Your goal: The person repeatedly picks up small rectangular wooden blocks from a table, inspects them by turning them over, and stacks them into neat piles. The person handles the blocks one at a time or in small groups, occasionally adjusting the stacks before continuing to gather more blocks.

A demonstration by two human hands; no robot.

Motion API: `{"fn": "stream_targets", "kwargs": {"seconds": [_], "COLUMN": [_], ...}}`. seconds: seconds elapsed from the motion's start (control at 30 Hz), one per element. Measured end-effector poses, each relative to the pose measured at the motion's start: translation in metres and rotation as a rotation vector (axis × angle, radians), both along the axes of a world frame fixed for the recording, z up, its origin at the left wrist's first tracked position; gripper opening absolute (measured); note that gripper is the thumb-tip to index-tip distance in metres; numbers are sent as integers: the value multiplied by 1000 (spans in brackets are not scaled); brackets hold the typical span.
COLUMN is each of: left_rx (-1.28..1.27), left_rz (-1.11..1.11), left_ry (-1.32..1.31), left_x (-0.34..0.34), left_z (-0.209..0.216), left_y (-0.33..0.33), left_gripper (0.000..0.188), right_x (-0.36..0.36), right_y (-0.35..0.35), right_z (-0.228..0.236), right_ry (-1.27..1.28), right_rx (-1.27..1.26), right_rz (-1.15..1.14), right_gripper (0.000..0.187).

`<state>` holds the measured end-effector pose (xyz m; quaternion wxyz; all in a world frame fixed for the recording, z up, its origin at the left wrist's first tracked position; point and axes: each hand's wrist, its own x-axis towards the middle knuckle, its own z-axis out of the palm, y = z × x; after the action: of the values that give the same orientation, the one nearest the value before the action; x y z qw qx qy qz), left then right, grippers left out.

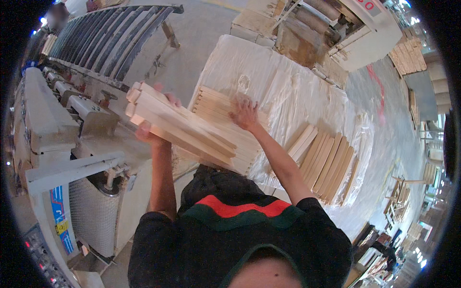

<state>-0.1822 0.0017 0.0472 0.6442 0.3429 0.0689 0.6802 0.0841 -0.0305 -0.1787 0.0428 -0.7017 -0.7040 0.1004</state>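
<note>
My left hand (pixel 151 134) is wrapped round one end of a bundle of pale wooden slats (pixel 180 126). The bundle slants down to the right, its far end over a flat row of slats (pixel 211 106) laid side by side. Over that row's far right edge, my right hand (pixel 246 114) has its fingers spread and holds nothing. Whether its fingertips touch the wood or the sheet I cannot tell. Under the row lies a whitish plastic sheet (pixel 278 79) on a low platform. A second group of slats (pixel 329 161) rests on the sheet's right part.
A machine with a textured roller (pixel 96 223) stands close on my left, with a roller conveyor (pixel 108 41) beyond it. Another large machine (pixel 367 36) is at the back right. More stacked boards (pixel 408 53) stand at far right. A person (pixel 53 24) is at the far left.
</note>
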Motion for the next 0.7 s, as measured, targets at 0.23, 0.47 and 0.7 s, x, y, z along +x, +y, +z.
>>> {"fn": "stream_targets", "kwargs": {"seconds": [0.23, 0.47, 0.7], "left_rx": [324, 468, 338], "left_rz": [187, 3, -152], "left_ry": [420, 670, 766], "left_x": [41, 80, 72], "left_z": [-19, -49, -32], "left_y": [-22, -55, -58], "left_gripper": [107, 111, 104], "right_x": [-6, -25, -30], "right_y": [-28, -75, -87], "right_z": [139, 214, 217], "right_ry": [1432, 859, 997], "right_rx": [0, 87, 24], "right_rz": [76, 385, 248], "right_gripper": [86, 94, 89]}}
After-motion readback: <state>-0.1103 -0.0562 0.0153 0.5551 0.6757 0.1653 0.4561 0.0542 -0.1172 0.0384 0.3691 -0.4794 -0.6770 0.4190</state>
